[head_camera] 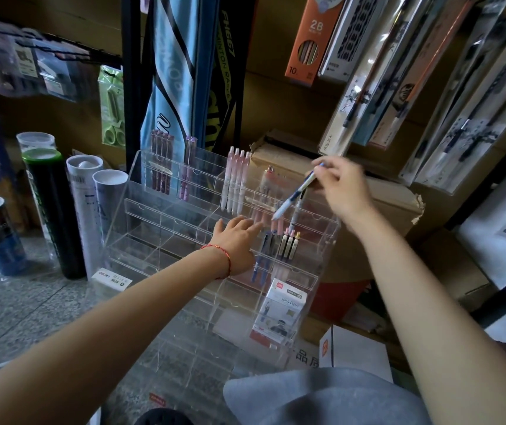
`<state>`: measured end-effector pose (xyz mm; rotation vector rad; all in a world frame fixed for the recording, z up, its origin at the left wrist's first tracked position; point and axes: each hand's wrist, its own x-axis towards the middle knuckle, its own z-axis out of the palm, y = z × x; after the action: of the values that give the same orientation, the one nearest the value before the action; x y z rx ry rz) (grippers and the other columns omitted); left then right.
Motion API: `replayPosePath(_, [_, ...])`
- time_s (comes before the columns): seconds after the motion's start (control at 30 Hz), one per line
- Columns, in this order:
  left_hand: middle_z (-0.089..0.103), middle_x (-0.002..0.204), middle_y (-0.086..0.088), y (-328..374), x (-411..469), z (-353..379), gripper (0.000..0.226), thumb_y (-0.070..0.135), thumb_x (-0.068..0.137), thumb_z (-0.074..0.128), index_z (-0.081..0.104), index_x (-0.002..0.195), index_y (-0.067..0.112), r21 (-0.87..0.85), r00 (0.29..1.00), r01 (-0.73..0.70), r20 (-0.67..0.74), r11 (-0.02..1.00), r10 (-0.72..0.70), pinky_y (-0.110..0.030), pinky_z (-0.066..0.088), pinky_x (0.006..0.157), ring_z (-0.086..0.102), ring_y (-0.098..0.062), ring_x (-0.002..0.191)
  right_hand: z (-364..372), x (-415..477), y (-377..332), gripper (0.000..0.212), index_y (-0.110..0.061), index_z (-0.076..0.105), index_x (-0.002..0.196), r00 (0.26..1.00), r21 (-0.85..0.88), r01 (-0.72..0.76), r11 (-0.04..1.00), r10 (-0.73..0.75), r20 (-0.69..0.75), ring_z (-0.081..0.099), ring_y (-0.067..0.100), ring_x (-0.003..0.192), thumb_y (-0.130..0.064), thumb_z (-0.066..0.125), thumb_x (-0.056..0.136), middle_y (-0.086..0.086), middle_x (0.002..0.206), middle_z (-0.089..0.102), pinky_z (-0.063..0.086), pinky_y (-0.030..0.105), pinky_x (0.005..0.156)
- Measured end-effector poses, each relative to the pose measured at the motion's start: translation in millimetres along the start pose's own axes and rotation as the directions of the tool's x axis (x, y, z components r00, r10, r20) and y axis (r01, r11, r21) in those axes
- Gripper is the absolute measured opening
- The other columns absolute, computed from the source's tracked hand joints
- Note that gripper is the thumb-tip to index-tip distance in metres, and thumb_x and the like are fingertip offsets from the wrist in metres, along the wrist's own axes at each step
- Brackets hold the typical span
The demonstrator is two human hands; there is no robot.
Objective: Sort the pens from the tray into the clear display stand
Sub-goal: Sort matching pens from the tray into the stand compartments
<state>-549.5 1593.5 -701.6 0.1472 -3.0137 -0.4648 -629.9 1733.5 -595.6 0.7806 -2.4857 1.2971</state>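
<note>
A clear tiered display stand sits on the floor before me. Its top row holds dark purple pens, lilac pens and pale pink pens. Lower right compartments hold dark blue pens and black-and-gold pens. My right hand pinches a blue-and-white pen, slanted tip-down over the right side of the stand. My left hand rests with fingers extended on a middle tier, next to the dark pens. No tray is in view.
Several cylindrical tubes stand on the floor to the left. A cardboard box sits behind the stand at right. Packaged brushes hang above. A white pen box sits in the stand's lower right. A racket bag hangs behind.
</note>
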Motion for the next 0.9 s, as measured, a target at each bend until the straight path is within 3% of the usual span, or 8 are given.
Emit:
replayPosePath(0.13, [0.005,0.158,0.000,18.2,0.1,4.8,0.074,0.013,0.088,0.047,0.006,0.149,0.023,0.033,0.995,-0.095,-0.006,0.995,0.096,-0.044,-0.009,0.115,-0.006,-0.019,0.145,-29.6,-19.5,7.0,0.018,-0.014,0.060,0.108,0.997,-0.171,0.073,0.983,-0.076,-0.009,0.056,0.011,0.089,-0.015,0.048,0.095,0.001,0.098,0.060,0.047,0.021,0.076])
replayPosePath(0.17, [0.002,0.158,0.000,22.7,0.4,6.8,0.075,0.013,0.088,0.046,0.004,0.149,0.021,0.044,0.993,-0.118,-0.002,0.992,0.118,-0.042,-0.010,0.116,-0.007,-0.018,0.145,-27.1,-24.8,14.0,0.016,-0.015,0.060,0.107,0.999,-0.169,0.050,0.984,-0.046,0.028,0.056,0.012,0.089,-0.014,0.049,0.095,0.002,0.100,0.061,0.046,0.021,0.075])
replayPosePath(0.3, [-0.005,0.158,-0.003,30.1,3.4,13.6,0.076,0.013,0.088,0.043,-0.002,0.149,0.016,0.064,0.988,-0.153,0.031,0.986,0.151,-0.033,-0.007,0.118,-0.007,-0.015,0.145,-4.7,-33.0,41.7,0.012,-0.020,0.060,0.091,0.985,-0.079,-0.048,0.996,0.060,0.161,0.065,0.026,0.091,-0.010,0.054,0.091,0.007,0.090,0.065,0.053,0.042,0.084])
replayPosePath(0.4, [-0.007,0.158,0.000,27.8,3.7,13.7,0.077,0.012,0.088,0.043,-0.002,0.149,0.018,0.066,0.987,-0.156,0.039,0.986,0.153,-0.033,-0.005,0.119,-0.006,-0.014,0.145,3.4,-33.9,52.7,0.015,-0.020,0.061,0.085,0.970,-0.039,-0.107,0.993,0.113,0.216,0.066,0.031,0.092,-0.006,0.056,0.089,0.010,0.088,0.067,0.052,0.050,0.086])
replayPosePath(0.5, [-0.011,0.157,0.000,28.7,0.9,14.0,0.075,0.015,0.087,0.043,0.001,0.149,0.017,0.110,0.987,-0.155,0.055,0.982,0.149,-0.034,-0.007,0.118,-0.008,-0.014,0.145,8.1,-34.7,61.8,0.012,-0.017,0.061,0.089,0.949,-0.020,-0.177,0.984,0.176,0.261,0.065,0.027,0.097,-0.007,0.055,0.090,0.014,0.096,0.068,0.053,0.046,0.088])
replayPosePath(0.67, [-0.013,0.157,-0.001,30.6,-0.6,16.1,0.076,0.016,0.086,0.044,0.001,0.149,0.016,0.138,0.989,-0.149,0.044,0.979,0.144,-0.036,-0.006,0.119,-0.010,-0.017,0.145,14.6,-33.0,70.1,0.009,-0.010,0.066,0.095,0.937,-0.077,-0.169,0.983,0.184,0.297,0.062,0.017,0.085,-0.009,0.059,0.089,0.005,0.085,0.065,0.051,0.037,0.085])
replayPosePath(0.83, [-0.010,0.157,-0.001,29.7,1.2,13.5,0.074,0.016,0.087,0.045,0.005,0.149,0.016,0.133,0.987,-0.155,0.052,0.979,0.150,-0.037,-0.005,0.119,-0.008,-0.017,0.145,19.1,-35.2,75.6,0.011,-0.006,0.066,0.096,0.920,-0.153,-0.175,0.973,0.217,0.327,0.052,0.011,0.066,-0.011,0.061,0.088,0.003,0.073,0.061,0.040,0.024,0.063])
replayPosePath(0.9, [-0.009,0.157,-0.001,30.4,1.6,13.2,0.073,0.016,0.088,0.045,0.005,0.149,0.016,0.126,0.987,-0.153,0.056,0.980,0.147,-0.037,-0.005,0.119,-0.008,-0.017,0.145,16.5,-33.1,76.1,0.008,-0.011,0.066,0.093,0.922,-0.146,-0.183,0.972,0.221,0.318,0.055,0.014,0.074,-0.010,0.059,0.088,0.006,0.079,0.063,0.043,0.026,0.070])
